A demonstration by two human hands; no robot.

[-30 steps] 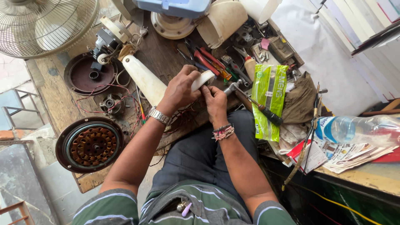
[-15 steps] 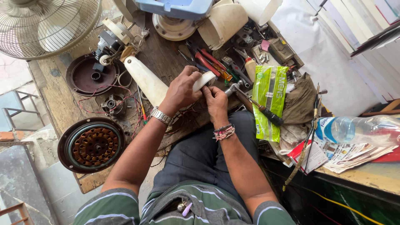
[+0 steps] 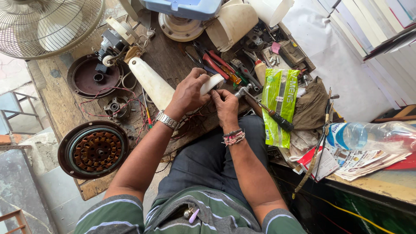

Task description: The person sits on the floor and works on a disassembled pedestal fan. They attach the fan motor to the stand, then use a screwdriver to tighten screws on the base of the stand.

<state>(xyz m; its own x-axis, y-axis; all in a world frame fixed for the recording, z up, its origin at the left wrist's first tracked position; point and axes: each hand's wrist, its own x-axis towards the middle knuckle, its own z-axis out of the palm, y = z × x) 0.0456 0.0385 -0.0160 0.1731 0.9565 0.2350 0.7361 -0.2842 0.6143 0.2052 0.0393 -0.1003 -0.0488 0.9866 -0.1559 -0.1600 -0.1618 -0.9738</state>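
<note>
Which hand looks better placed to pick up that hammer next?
Probably the right hand: the hammer lies just beside it on the workbench. The left hand grips the white tape roll and sits farther away.

Bench: worn wooden table, stained, scratched, crowded.
Floor: pale grey tiles at lower left, dusty.
Left edge: metal chair frame, blue-grey, beside the table.
Right side: white wall or panel, slanted boards leaning above.
Light: bright, even daylight, soft shadows.
</note>
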